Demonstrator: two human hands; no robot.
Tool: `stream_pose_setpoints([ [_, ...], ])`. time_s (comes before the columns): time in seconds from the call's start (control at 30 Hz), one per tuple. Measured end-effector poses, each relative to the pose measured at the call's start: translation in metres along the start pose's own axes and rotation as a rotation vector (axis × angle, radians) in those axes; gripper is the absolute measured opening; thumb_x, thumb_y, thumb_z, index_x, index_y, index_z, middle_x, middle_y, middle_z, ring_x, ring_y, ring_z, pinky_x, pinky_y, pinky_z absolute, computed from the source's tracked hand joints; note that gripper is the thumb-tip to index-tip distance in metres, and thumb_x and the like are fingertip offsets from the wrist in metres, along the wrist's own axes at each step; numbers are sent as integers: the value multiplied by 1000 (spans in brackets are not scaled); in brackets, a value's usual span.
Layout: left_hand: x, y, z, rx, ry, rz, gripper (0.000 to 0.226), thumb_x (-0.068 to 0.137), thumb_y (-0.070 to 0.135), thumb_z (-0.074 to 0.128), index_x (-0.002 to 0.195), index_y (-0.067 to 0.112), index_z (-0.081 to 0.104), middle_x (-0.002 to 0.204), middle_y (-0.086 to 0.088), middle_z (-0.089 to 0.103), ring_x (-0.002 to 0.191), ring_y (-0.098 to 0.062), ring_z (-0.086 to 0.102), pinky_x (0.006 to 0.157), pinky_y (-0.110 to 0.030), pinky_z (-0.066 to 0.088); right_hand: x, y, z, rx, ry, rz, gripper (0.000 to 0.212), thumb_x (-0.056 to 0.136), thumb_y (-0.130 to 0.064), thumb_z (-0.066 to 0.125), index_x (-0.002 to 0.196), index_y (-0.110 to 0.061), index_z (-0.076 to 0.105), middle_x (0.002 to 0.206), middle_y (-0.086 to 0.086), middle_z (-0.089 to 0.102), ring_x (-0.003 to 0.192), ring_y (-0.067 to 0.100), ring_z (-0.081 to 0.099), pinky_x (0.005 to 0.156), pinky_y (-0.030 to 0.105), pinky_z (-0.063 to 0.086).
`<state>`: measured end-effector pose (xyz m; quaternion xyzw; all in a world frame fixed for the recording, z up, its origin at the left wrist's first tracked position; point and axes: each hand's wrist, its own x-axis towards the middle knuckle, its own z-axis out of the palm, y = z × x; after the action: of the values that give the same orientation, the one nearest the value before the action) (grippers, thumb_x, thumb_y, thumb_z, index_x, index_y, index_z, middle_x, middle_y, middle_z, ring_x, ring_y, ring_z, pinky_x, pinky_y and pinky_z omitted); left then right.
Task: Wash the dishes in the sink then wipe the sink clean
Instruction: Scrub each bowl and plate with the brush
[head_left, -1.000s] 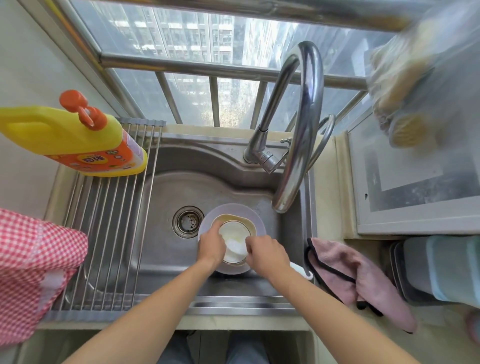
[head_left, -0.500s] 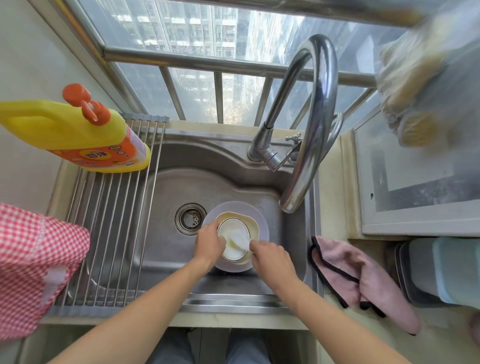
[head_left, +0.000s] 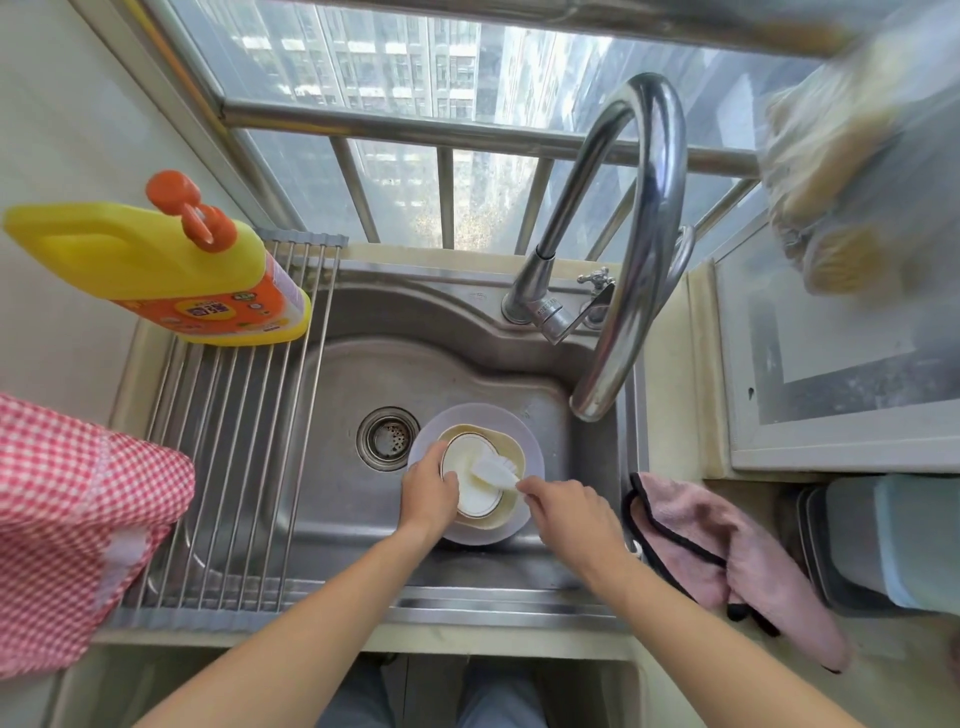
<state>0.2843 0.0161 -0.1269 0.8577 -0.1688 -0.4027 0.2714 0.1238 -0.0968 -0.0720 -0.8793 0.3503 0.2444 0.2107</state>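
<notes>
the task is at its first step, the washing of the dishes, and the wiping of the sink (head_left: 332, 519) is not yet begun. the dishes stand in a small stack on the floor of the sink, just right of the drain (head_left: 387, 438): a white bowl (head_left: 470, 480) sits inside a cream bowl (head_left: 511, 441), and both rest on a pale purple plate (head_left: 535, 457). the left hand (head_left: 428, 493) holds the white bowl at its left rim, with the fingers curled over the edge. the right hand (head_left: 569, 512) pinches a white brush (head_left: 493, 472), i think, or a small white scrubber, and its tip lies inside the white bowl; the fingers are closed around the handle. the tap (head_left: 641, 249) bends over the sink to the right of the stack, and i see no water running from it. i judge that the next move needs the brush to go round the inside of the bowl while the left hand keeps it steady, and then a rinse under the tap. the rack (head_left: 234, 467) on the left side of the sink looks a good place for the clean bowl. a pink cloth (head_left: 727, 545) lies on the counter just right of the sink, probably useful for the wiping later.
</notes>
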Motion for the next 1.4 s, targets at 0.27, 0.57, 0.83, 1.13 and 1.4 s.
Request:
stream_pose_setpoints([
  [0.27, 8, -4, 0, 138, -1, 87, 48, 90, 4, 49, 129, 23, 68, 112, -12, 69, 107, -30, 61, 91, -29, 44, 6, -3, -4, 124, -59, -13, 28, 96, -36, 53, 119, -40, 67, 102, -1, 73, 95, 28, 69, 76, 37, 54],
  [0.57, 16, -4, 2, 192, -9, 142, 40, 96, 7, 52, 130, 23, 67, 116, -13, 67, 110, -30, 59, 94, -31, 44, -7, -9, 5, 610, -160, 179, 23, 97, -31, 57, 111, -33, 75, 91, -12, 71, 84, 8, 67, 83, 30, 53],
  [0.83, 20, -14, 3, 207, -76, 176, 46, 94, 13, 49, 137, 26, 54, 113, -14, 64, 107, -34, 58, 91, -37, 47, 3, -5, 4, -244, 27, -91, 31, 98, -17, 50, 126, -32, 50, 98, 3, 64, 86, 35, 65, 62, 36, 39],
  [1.13, 8, -10, -2, 91, -204, 144, 60, 96, -1, 38, 146, 30, 45, 113, -16, 55, 100, -33, 56, 79, -28, 38, -18, -13, 4, 560, -135, 163, 21, 96, -35, 58, 105, -37, 76, 87, -8, 72, 69, 11, 66, 68, 26, 55],
  [1.4, 6, -4, -3, -28, -26, 172, 46, 91, 8, 55, 132, 30, 57, 118, -5, 68, 111, -27, 60, 95, -31, 44, -4, -10, 8, 71, 97, 65, 28, 102, -41, 48, 125, -42, 64, 108, 3, 73, 100, 34, 67, 81, 41, 55],
])
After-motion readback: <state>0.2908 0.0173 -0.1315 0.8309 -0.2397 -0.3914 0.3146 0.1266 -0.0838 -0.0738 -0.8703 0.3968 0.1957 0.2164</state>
